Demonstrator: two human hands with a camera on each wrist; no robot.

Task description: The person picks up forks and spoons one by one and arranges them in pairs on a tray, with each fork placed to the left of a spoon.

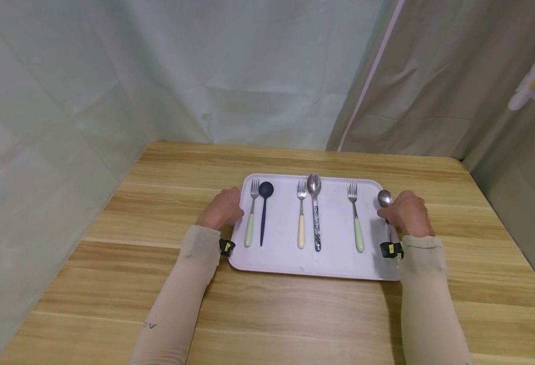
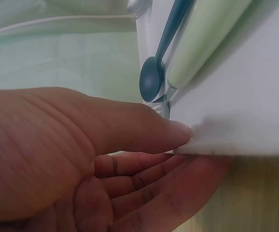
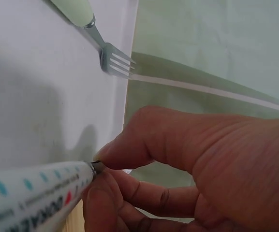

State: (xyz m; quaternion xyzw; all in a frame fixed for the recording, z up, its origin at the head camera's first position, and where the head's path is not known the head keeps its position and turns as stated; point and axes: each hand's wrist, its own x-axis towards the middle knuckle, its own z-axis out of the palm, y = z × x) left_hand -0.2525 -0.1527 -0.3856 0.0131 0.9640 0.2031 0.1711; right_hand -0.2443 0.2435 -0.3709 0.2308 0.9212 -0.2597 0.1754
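Observation:
A white rectangular tray (image 1: 276, 261) lies on the wooden table. My left hand (image 1: 221, 209) grips its left edge, thumb (image 2: 154, 130) on top and fingers curled underneath. Over the tray's right side, my right hand (image 1: 408, 213) pinches a metal spoon (image 1: 385, 197) at the neck, between thumb and fingers. Its white handle (image 3: 37, 198) with printed letters and blue dots shows large in the right wrist view. Nearest the left hand are a green-handled fork (image 1: 249, 228) and a dark blue spoon (image 1: 266, 190). Another green-handled fork (image 1: 358, 235) lies left of the right hand.
Mid-tray lie a cream-handled fork (image 1: 301, 230) and a metal spoon with a black-and-white patterned handle (image 1: 316, 225), side by side. The wooden table (image 1: 304, 314) extends around the tray. Pale curtains (image 1: 258, 76) hang behind and at both sides.

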